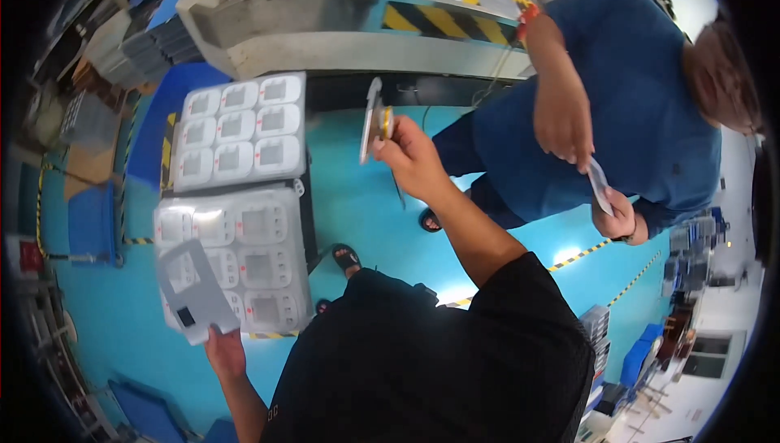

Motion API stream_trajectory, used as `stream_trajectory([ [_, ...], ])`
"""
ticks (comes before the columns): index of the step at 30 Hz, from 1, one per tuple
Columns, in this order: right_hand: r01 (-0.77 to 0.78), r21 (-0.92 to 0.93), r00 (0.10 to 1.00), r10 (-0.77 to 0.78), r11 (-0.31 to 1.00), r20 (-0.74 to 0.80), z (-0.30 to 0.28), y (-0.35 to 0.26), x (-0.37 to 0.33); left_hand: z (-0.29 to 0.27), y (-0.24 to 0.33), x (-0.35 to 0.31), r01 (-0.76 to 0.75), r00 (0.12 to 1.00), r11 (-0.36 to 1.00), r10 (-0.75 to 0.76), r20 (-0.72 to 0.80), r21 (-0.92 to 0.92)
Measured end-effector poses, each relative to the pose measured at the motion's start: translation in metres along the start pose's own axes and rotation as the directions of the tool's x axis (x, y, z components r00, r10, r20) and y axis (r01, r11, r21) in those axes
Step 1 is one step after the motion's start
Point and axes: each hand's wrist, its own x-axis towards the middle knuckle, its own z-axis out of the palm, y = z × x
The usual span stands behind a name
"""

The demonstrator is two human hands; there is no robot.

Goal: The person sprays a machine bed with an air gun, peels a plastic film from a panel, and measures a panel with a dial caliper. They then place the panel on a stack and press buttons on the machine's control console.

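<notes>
My left hand [225, 352] grips the lower end of a flat grey panel [213, 303], which has a square cut-out and a small dark window. The panel tilts over the nearer clear plastic tray [280, 280], whose moulded pockets hold pale parts. Raised to the right of the trays, my right hand [412, 159] is closed on a thin pale plate [370, 122] seen nearly edge-on. A round piece with a yellow band [387, 122] sits against that plate at my fingers; what it is I cannot make out.
A second filled tray [294, 130] lies just beyond the first. Behind stands a machine bench [325, 37] with black-and-yellow striped tape. At the right a person in a blue shirt [601, 61] holds a thin pale piece [599, 183]. Blue bins [187, 86] stand at the left.
</notes>
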Motion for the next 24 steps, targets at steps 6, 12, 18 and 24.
stream_trajectory([
  [6,0.150,-0.158,0.979,-0.169,0.976,-0.111,-0.041,-0.068,-0.023,0.005,-0.027,-0.038,0.153,0.987,0.983,-0.157,-0.038,-0.102],
  [12,0.122,-0.342,0.962,-0.196,0.932,-0.192,-0.049,-0.087,-0.036,0.005,-0.049,-0.087,0.192,0.981,0.981,-0.192,0.014,-0.021],
  [18,0.008,-0.511,0.993,-0.069,0.859,-0.100,-0.093,-0.042,0.015,0.003,-0.068,-0.123,0.288,0.932,0.947,-0.311,0.187,0.143],
  [24,0.326,-0.775,0.882,-0.469,0.542,0.043,-0.032,-0.075,-0.150,0.061,-0.099,-0.154,0.260,0.877,0.881,-0.387,0.286,0.396],
])
